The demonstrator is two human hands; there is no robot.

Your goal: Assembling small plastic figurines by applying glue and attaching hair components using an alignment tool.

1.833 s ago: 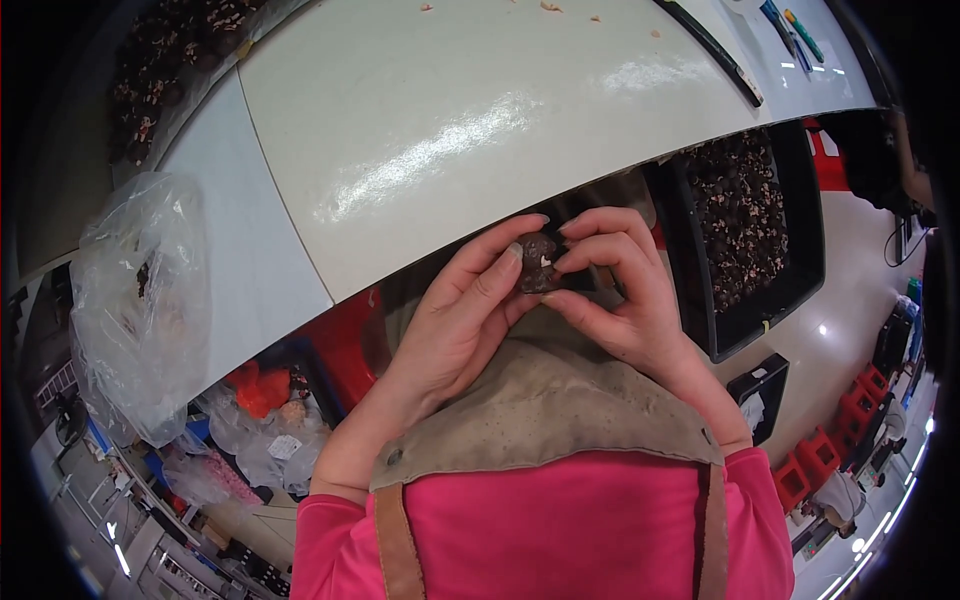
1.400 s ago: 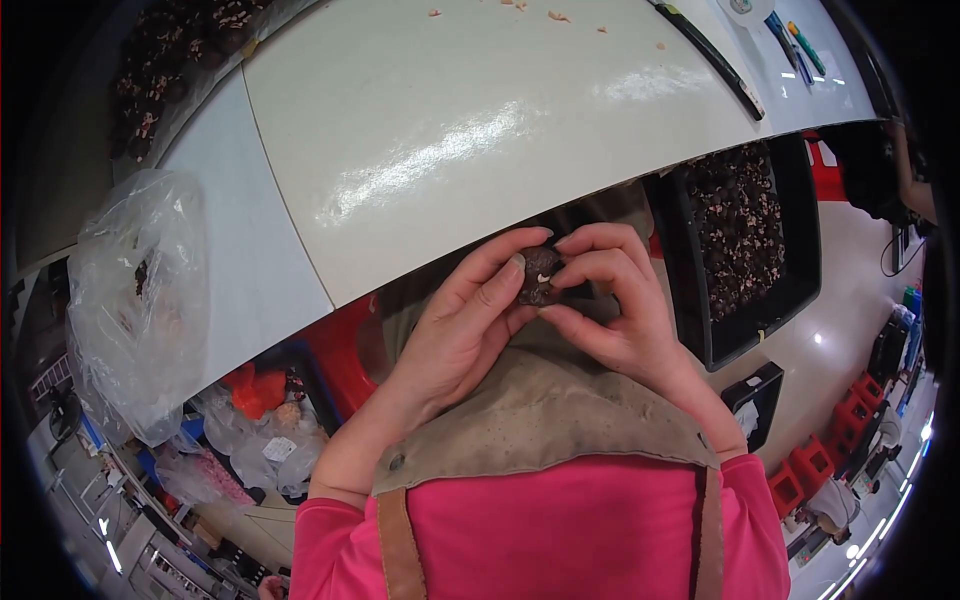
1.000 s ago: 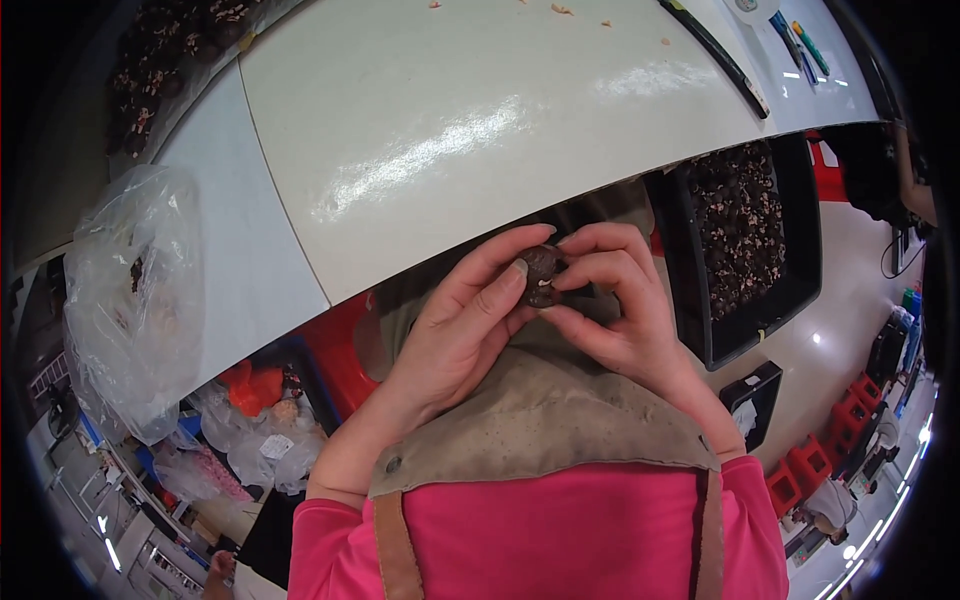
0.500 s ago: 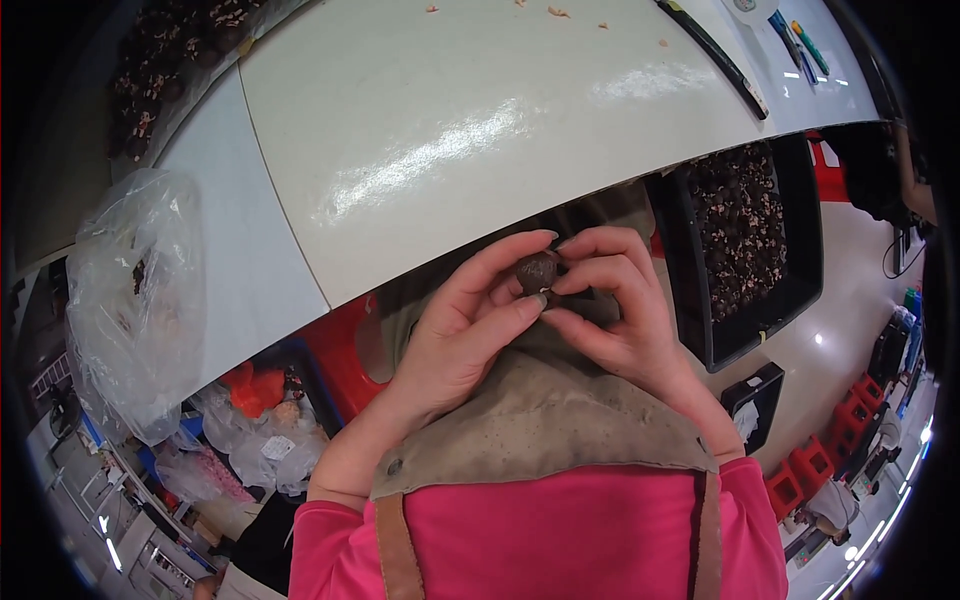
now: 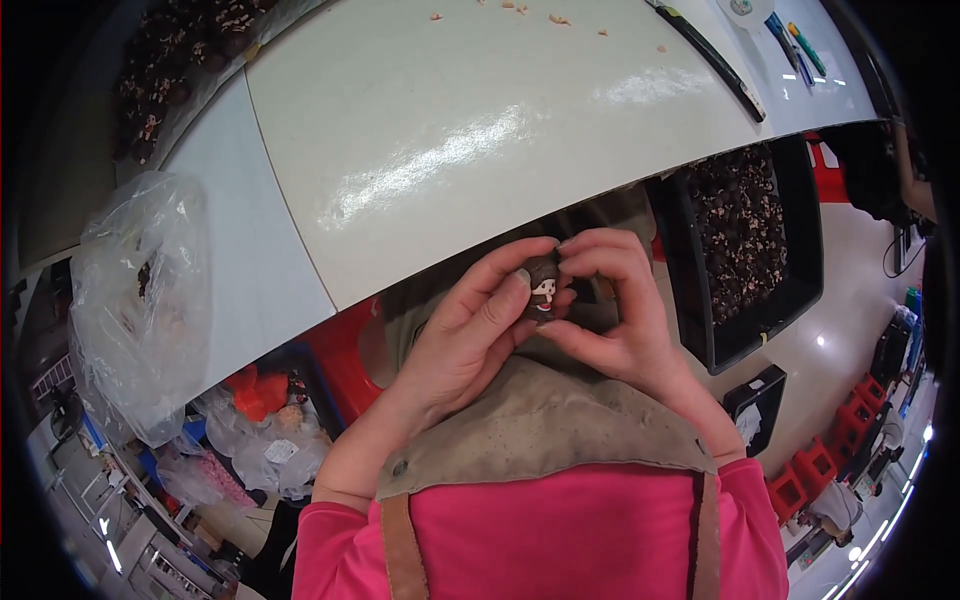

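Farthest left of the fingers, a clear bag (image 5: 140, 310) hangs over the edge of the pale counter (image 5: 480, 65). Up and left, dark pieces (image 5: 190, 60) with pale flecks lie heaped at the counter's far end.

The left hand (image 5: 455, 335) has its thumb pressed along the left side of a small figure (image 5: 543, 287), with its index finger reaching over the top. The figure, dark brown with a pale face, is between the two sets of fingers, just below the counter's near edge and above the apron (image 5: 560, 420). The right hand (image 5: 625, 315) curls round from the other side: its thumb meets the figure low down, its index finger near the top. Both hands thus grasp it lightly, by the fingertips.

The step in hand seems to be close handling of this figure, pale face up. Any next move calls for a secure left hold before the right fingers let go.

Right of the fingers stands a black crate (image 5: 683, 250) of similar dark pieces; above it, a black bar (image 5: 712, 57) lies on the counter.
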